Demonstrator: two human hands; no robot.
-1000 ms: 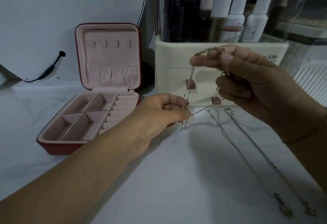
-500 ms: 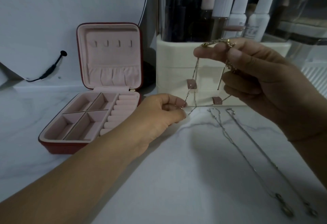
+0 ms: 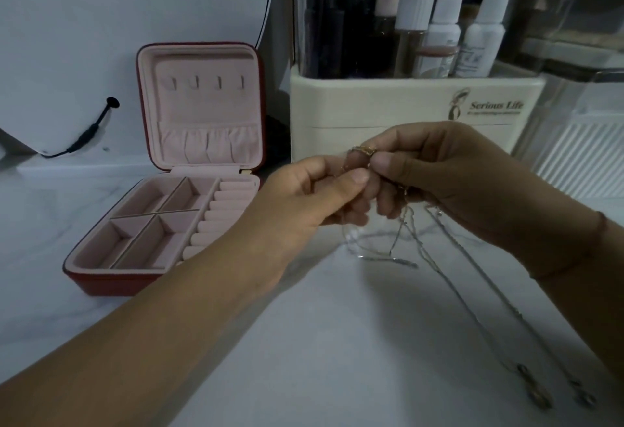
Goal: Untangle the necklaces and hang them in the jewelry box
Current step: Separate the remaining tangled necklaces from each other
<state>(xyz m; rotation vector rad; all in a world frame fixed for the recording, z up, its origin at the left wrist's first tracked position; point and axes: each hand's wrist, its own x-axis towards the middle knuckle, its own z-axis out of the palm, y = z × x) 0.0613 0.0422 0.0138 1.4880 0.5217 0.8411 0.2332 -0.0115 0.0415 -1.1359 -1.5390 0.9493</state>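
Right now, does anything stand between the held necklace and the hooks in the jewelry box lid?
Nothing visible does. The left hand and right hand pinch the necklace right of the open jewelry box; its lid hooks are bare, with only counter between.

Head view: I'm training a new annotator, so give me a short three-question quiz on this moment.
1. True or false: the box is closed.
2. How many hooks are in its lid?
3. Of the left hand and right hand, which pinch the gold chain? A: left only. B: right only. C: both.
Key: 1 false; 2 four; 3 C.
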